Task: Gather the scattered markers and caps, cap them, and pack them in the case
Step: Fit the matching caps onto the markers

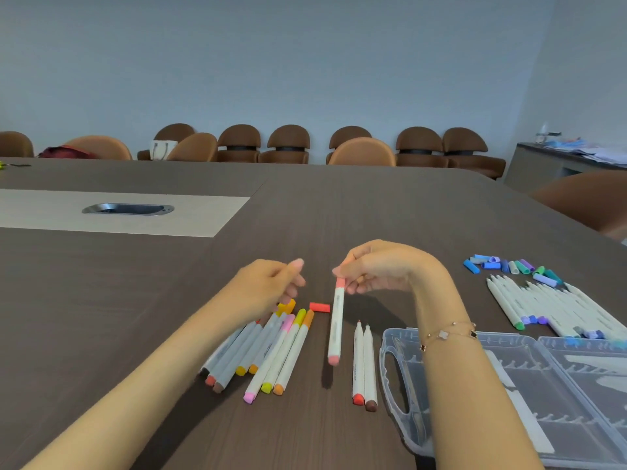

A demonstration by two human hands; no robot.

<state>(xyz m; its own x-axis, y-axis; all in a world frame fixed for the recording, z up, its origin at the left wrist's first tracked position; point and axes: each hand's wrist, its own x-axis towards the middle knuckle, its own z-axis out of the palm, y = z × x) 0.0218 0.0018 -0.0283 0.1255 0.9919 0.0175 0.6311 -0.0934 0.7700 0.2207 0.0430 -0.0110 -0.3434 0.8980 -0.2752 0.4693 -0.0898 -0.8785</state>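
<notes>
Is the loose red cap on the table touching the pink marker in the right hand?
Apart. The head view shows bare table between the red cap and the pink marker.

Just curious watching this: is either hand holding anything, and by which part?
The right hand pinches a salmon-pink marker by its capped top end, letting it hang. The left hand holds nothing.
</notes>
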